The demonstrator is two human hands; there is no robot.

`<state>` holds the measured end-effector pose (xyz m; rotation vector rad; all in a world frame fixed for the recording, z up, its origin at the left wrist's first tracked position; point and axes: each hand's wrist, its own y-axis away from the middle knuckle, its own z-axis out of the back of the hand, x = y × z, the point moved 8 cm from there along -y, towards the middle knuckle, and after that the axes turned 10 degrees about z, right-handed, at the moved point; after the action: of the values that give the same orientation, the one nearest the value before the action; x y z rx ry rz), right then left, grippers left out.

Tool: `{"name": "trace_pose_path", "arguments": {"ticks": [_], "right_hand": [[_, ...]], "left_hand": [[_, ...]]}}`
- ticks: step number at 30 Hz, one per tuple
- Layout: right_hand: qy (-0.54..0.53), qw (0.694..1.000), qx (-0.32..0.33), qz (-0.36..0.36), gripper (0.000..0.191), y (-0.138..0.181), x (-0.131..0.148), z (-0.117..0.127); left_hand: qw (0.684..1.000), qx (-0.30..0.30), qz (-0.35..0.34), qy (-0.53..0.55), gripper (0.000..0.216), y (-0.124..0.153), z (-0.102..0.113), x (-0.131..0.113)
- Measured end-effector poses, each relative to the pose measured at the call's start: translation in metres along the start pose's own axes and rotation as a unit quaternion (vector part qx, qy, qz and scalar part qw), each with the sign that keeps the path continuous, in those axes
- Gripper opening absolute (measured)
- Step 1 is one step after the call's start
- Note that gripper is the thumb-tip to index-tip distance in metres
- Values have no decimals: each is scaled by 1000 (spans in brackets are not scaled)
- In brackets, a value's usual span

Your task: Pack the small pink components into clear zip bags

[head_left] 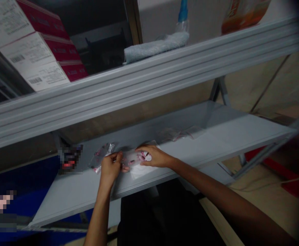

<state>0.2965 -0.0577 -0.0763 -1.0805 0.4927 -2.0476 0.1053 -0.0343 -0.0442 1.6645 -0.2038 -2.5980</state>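
Note:
Over the grey bench shelf, my left hand (pixel 111 166) pinches the left side of a small clear plastic bag (pixel 131 160). Fingers of my right hand (pixel 156 155) curl round the bag's other end, where small pink and white pieces (pixel 144 156) show; their exact kind is too blurred to tell. Beneath the bag lies a white sheet (pixel 140 172), partly covered by my hands. Just left of my left hand rests another clear bag (pixel 102 156) with small dark and reddish bits. Several flat clear bags (pixel 176 134) lie farther back on the right.
A ridged metal beam (pixel 144 82) crosses above the bench shelf (pixel 228 126). On top sit stacked white and magenta boxes (pixel 47 73), a folded cloth (pixel 154 48), a blue-topped bottle (pixel 182 15) and an orange package (pixel 244 17). A blurred-out dark and red object (pixel 70 159) stands at the left.

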Motion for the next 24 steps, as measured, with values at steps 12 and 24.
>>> {"name": "trace_pose_path", "arguments": {"ticks": [12, 24], "right_hand": [[-11, 1000, 4, -13, 62, 1, -2, 0], [-30, 998, -53, -33, 64, -1, 7, 16]], "left_hand": [[998, -3, -48, 50, 41, 7, 3, -8], [989, -107, -89, 52, 37, 15, 32, 11]]}}
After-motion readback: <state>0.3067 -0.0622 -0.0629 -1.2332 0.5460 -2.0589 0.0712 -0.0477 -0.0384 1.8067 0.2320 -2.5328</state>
